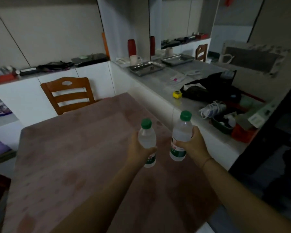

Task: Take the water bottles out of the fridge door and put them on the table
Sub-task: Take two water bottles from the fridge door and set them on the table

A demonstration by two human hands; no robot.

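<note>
Over the table's [74, 157] right part, two green-capped bottles stood upright, close together. The left hand [137, 149] gripped the left bottle [147, 137] round its middle, and the right hand [194, 145] gripped the right bottle [181, 133] likewise. Whether their bases touched the cloth could not be told. Both bore green-and-white labels with a red mark, the writing too blurred to read. A chair [67, 95] stood at the far end, and a counter [171, 84] ran along the right.

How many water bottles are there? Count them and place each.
2. Left bottle in the left hand, right bottle in the right hand, both over the table. The counter clutter may hide more.
</note>
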